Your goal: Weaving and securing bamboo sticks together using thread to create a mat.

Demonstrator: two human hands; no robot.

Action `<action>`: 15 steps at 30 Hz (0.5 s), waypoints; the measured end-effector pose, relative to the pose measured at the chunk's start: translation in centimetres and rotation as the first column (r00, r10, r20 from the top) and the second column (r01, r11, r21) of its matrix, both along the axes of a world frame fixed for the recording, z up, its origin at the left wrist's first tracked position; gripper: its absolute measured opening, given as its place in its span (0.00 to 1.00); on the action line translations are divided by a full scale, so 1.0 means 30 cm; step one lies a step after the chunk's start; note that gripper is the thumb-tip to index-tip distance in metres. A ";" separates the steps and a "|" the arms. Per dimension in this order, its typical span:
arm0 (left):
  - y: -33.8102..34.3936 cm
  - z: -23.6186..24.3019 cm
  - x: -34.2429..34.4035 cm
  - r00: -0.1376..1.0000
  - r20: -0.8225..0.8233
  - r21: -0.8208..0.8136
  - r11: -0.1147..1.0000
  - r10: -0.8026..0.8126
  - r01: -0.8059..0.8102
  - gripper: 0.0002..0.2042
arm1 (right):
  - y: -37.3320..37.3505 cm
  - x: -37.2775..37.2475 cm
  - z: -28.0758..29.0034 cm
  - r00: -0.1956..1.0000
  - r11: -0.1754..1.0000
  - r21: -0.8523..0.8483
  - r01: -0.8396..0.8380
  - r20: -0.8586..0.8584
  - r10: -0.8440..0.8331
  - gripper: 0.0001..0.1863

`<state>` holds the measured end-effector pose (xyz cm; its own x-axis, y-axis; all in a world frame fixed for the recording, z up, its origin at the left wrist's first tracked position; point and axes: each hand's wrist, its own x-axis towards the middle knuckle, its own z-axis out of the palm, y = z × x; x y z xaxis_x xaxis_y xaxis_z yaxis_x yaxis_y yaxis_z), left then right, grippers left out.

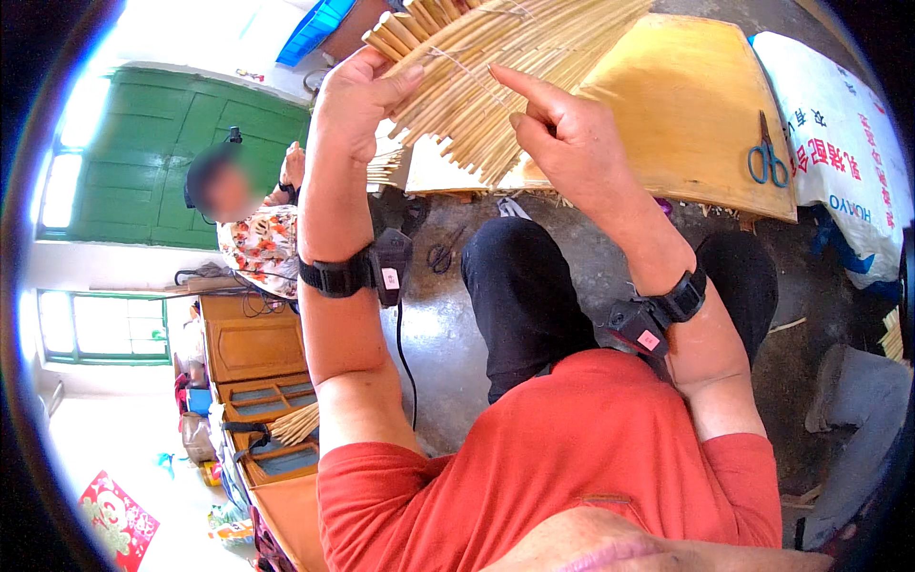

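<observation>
A broad fan of pale straw-coloured stalks (534, 57), laid side by side and crossed by thin ties, spreads over the wooden board. My left hand (360, 105) is closed on its left edge, thumb on top, beside the thick cut ends of several stalks. The hidden fingertips lie behind the bundle. My right hand (577, 138) is at the near side of the fan, index finger stretched toward a tie and thumb apart from it; the other fingers are curled, and nothing shows in them. Whether the index fingertip touches the stalks is hard to tell.
The wooden board (691, 105) carries dark-handled scissors (765, 157) at its right end. A white printed sack (839, 143) stands beside it. Another pair of scissors (443, 253) lies on the floor. At the left, a co-worker (253, 224) sits near a wooden cabinet (253, 348).
</observation>
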<state>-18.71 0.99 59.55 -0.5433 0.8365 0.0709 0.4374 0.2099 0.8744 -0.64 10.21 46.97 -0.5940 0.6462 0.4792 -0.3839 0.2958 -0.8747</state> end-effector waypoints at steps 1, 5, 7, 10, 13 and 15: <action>0.004 0.010 -0.013 1.000 0.013 0.005 1.000 0.014 -0.014 0.19 | 0.000 -0.002 -0.001 1.000 1.000 0.004 0.011 -0.017 -0.011 0.24; 0.003 0.031 -0.053 0.999 -0.016 -0.039 0.998 0.045 -0.046 0.19 | 0.001 -0.007 -0.008 1.000 1.000 0.013 -0.002 0.028 0.002 0.25; -0.003 0.026 -0.058 0.999 0.003 -0.016 0.999 0.032 -0.032 0.20 | 0.001 -0.008 -0.008 0.999 1.000 0.025 0.000 0.038 -0.001 0.25; -0.014 0.016 -0.051 0.999 0.036 0.037 0.999 0.035 -0.036 0.20 | -0.006 -0.014 0.001 0.997 0.997 -0.052 -0.054 0.043 0.057 0.24; -0.029 0.012 -0.041 0.998 0.040 0.050 0.997 0.052 -0.054 0.20 | -0.009 -0.046 0.026 0.998 0.998 -0.019 -0.057 0.011 0.057 0.24; -0.044 0.009 -0.042 0.997 0.046 0.048 0.997 0.055 -0.057 0.19 | -0.003 -0.087 0.045 0.999 0.999 0.023 -0.043 -0.003 0.043 0.24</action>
<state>-19.96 -0.32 59.83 -0.5929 0.8007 0.0860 0.3864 0.1891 0.9027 -3.24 10.13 48.32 -0.6193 0.6088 0.4958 -0.3996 0.2991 -0.8665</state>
